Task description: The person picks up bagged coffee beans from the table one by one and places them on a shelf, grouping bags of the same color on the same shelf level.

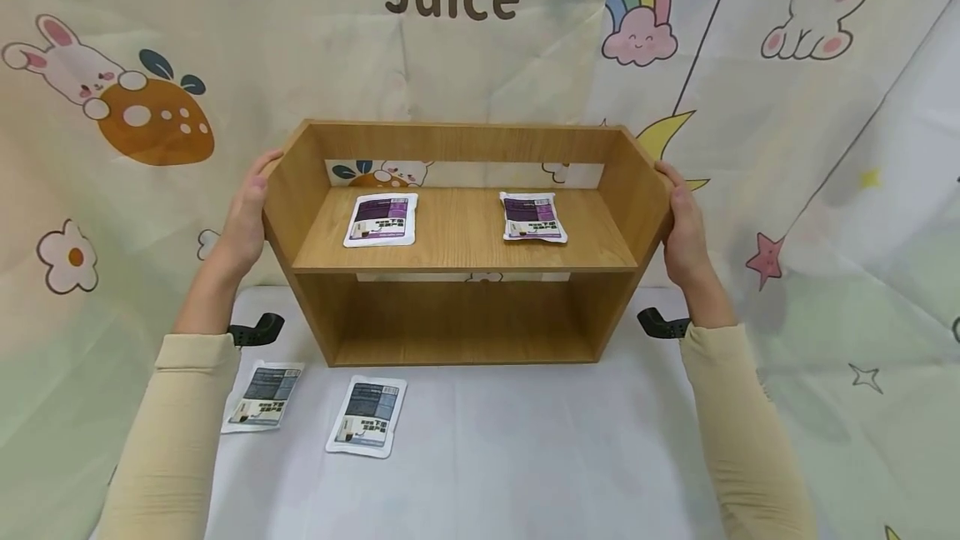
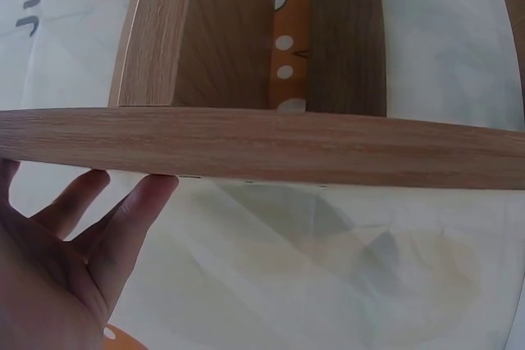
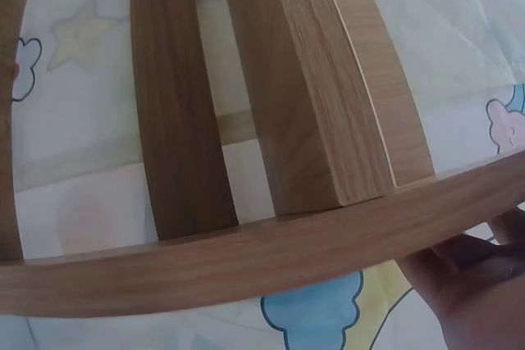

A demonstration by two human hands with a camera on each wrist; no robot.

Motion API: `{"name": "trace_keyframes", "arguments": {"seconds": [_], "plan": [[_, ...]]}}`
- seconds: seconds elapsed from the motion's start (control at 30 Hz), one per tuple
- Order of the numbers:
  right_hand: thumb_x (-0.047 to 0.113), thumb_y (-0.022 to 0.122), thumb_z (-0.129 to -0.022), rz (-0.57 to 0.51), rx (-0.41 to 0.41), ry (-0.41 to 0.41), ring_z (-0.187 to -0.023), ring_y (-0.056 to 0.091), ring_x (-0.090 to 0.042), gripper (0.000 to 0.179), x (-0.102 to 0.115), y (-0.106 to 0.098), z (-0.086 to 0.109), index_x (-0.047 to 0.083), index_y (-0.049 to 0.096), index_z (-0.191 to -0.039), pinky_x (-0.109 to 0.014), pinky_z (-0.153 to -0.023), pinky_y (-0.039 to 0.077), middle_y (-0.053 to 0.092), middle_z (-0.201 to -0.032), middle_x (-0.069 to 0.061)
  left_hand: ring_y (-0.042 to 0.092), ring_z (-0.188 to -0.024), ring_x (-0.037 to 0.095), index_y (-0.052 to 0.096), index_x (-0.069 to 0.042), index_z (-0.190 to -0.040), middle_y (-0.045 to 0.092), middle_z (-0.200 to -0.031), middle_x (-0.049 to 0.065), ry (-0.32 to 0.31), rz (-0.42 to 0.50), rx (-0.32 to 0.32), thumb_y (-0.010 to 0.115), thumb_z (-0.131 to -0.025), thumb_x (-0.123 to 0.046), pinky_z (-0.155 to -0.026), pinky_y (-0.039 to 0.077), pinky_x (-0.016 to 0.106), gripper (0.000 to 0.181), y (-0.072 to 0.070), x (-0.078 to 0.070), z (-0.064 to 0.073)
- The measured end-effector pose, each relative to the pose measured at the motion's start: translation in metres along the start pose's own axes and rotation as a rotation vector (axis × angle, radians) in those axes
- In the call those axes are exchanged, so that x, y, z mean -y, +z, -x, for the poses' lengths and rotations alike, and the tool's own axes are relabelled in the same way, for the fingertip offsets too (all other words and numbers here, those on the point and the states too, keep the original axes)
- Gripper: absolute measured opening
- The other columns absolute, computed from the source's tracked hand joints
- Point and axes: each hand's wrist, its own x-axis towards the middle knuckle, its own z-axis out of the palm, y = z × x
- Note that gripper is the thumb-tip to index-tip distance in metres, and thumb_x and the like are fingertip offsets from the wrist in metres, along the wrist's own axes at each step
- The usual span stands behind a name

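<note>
A wooden two-tier shelf (image 1: 462, 252) stands between my two hands. My left hand (image 1: 245, 215) presses its left side panel (image 2: 271, 147); in the left wrist view the fingers (image 2: 127, 235) are spread and fairly straight, with tips against the outer face. On the opposite side, my right hand (image 1: 684, 227) presses the right side panel (image 3: 246, 258), its fingers partly hidden behind that panel in the right wrist view. Two white packets with purple labels lie on the upper board, one at left (image 1: 381, 220), the other right of centre (image 1: 533, 217).
Two white packets with grey-blue labels lie on the white tabletop (image 1: 517, 457) at front left: one near the left forearm (image 1: 264, 397), the other in front of the shelf (image 1: 367, 417). Behind the shelf hangs a printed cloth (image 1: 300, 40) with cartoon rabbits and the word Juice.
</note>
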Motion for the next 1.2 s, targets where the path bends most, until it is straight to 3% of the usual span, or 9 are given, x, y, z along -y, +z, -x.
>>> {"name": "trace_keyframes", "arguments": {"seconds": [0.23, 0.33, 0.47, 0.53, 0.63, 0.73, 0.97, 1.07, 1.2], "plan": [[0.042, 0.021, -0.104, 0.006, -0.030, -0.054, -0.117, 0.036, -0.025, 0.048, -0.007, 0.009, 0.000, 0.025, 0.041, -0.145, -0.041, -0.089, 0.027, 0.039, -0.135, -0.009, 0.039, -0.113, 0.028, 0.028, -0.031, -0.151, 0.037, -0.137, 0.008, -0.012, 0.008, 0.011, 0.023, -0.101, -0.043, -0.082, 0.034, 0.039, 0.052, -0.001, 0.003, 0.004], [0.041, 0.021, -0.104, 0.002, -0.048, -0.050, -0.118, 0.037, -0.024, 0.048, -0.006, 0.011, -0.002, 0.025, 0.042, -0.144, -0.041, -0.090, 0.027, 0.040, -0.135, -0.009, 0.035, -0.118, 0.030, 0.023, -0.032, -0.153, 0.033, -0.141, 0.009, -0.037, -0.001, 0.022, 0.022, -0.102, -0.043, -0.087, 0.032, 0.041, 0.052, -0.002, 0.002, 0.005], [0.042, 0.021, -0.104, -0.004, -0.086, -0.030, -0.118, 0.038, -0.023, 0.047, -0.006, 0.014, -0.005, 0.028, 0.042, -0.143, -0.041, -0.091, 0.028, 0.041, -0.135, -0.008, 0.030, -0.127, 0.033, 0.015, -0.031, -0.155, 0.025, -0.149, 0.010, -0.078, -0.059, 0.018, 0.021, -0.103, -0.041, -0.096, 0.029, 0.052, 0.053, -0.004, -0.003, 0.010], [0.043, 0.020, -0.104, -0.007, -0.108, -0.016, -0.117, 0.039, -0.022, 0.047, -0.006, 0.017, -0.005, 0.030, 0.043, -0.142, -0.041, -0.091, 0.029, 0.041, -0.134, -0.008, 0.034, -0.127, 0.034, 0.016, -0.030, -0.155, 0.025, -0.150, 0.010, -0.092, -0.087, -0.009, 0.026, -0.104, -0.037, -0.094, 0.035, 0.050, 0.052, -0.003, -0.006, 0.015], [0.042, 0.019, -0.104, -0.012, -0.124, -0.009, -0.117, 0.039, -0.022, 0.047, -0.007, 0.019, -0.004, 0.031, 0.043, -0.142, -0.041, -0.092, 0.030, 0.042, -0.135, -0.007, 0.042, -0.123, 0.032, 0.021, -0.028, -0.154, 0.027, -0.148, 0.010, -0.100, -0.127, -0.070, 0.037, -0.103, -0.028, -0.086, 0.044, 0.033, 0.053, -0.001, -0.010, 0.030], [0.041, 0.019, -0.104, -0.021, -0.135, -0.010, -0.117, 0.039, -0.022, 0.047, -0.007, 0.021, -0.002, 0.030, 0.044, -0.142, -0.041, -0.092, 0.029, 0.042, -0.135, -0.007, 0.047, -0.121, 0.029, 0.024, -0.023, -0.153, 0.029, -0.148, 0.010, -0.084, -0.166, -0.133, 0.045, -0.101, -0.018, -0.080, 0.046, 0.019, 0.056, 0.003, -0.013, 0.049], [0.040, 0.018, -0.104, -0.019, -0.143, -0.008, -0.115, 0.040, -0.021, 0.048, -0.006, 0.024, -0.003, 0.029, 0.045, -0.141, -0.041, -0.091, 0.030, 0.043, -0.133, -0.007, 0.059, -0.106, 0.007, 0.046, -0.008, -0.141, 0.047, -0.137, 0.005, -0.025, -0.232, -0.326, 0.052, -0.097, -0.006, -0.077, 0.046, 0.014, 0.044, 0.007, -0.009, 0.092], [0.039, 0.019, -0.104, -0.049, -0.152, -0.001, -0.116, 0.040, -0.021, 0.048, -0.005, 0.025, -0.003, 0.028, 0.046, -0.141, -0.041, -0.092, 0.029, 0.043, -0.134, -0.007, 0.061, -0.100, 0.003, 0.054, -0.005, -0.134, 0.054, -0.129, 0.002, -0.011, -0.251, -0.315, 0.053, -0.096, -0.003, -0.076, 0.046, 0.013, 0.037, 0.009, -0.005, 0.108], [0.039, 0.020, -0.103, -0.063, -0.154, -0.001, -0.118, 0.039, -0.021, 0.047, -0.006, 0.025, -0.003, 0.028, 0.047, -0.141, -0.041, -0.093, 0.028, 0.043, -0.135, -0.007, 0.063, -0.090, 0.000, 0.059, -0.005, -0.129, 0.062, -0.119, -0.002, -0.023, -0.324, -0.217, 0.054, -0.096, -0.002, -0.071, 0.046, 0.012, 0.033, 0.013, 0.005, 0.134]]}}
